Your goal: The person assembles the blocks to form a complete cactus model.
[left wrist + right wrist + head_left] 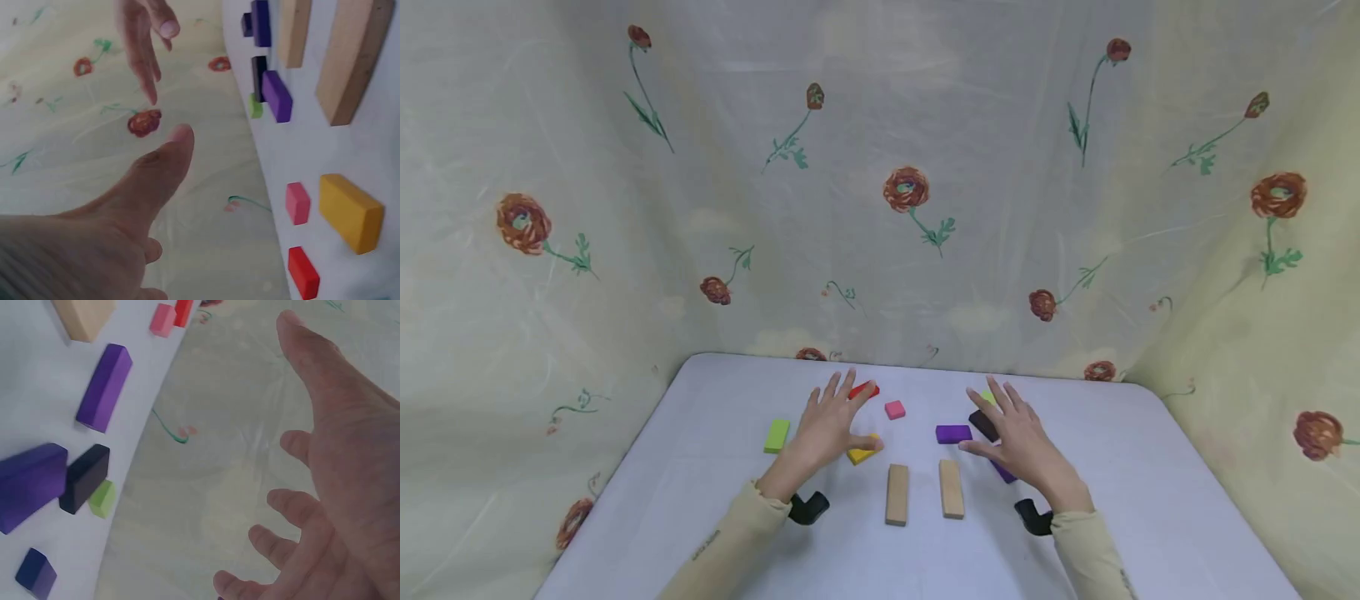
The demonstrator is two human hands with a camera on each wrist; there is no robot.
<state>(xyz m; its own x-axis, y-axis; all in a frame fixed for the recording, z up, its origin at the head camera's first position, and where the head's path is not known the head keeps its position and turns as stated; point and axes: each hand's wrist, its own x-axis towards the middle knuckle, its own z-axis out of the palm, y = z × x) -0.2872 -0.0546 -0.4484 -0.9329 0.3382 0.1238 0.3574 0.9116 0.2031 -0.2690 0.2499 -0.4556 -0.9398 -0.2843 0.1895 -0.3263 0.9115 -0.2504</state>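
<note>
My left hand (827, 425) hovers above the table's left half with its fingers spread, holding nothing. Below and around it lie a yellow block (351, 212), a red block (304, 273) and a lime green block (777, 436). My right hand (1018, 440) is likewise spread in the air over the right half, apart from every block. Near it are a purple block (953, 434), a black block (85, 479), a second purple block (31, 484) and a small green block (102, 499), partly covered by the hand in the head view.
Two plain wooden blocks, one left (897, 495) and one right (951, 489), lie lengthwise at the middle front. A pink block (895, 409) is farther back. A small dark blue block (36, 573) shows in the right wrist view. Flowered cloth (865, 208) hangs behind the white table (1165, 500).
</note>
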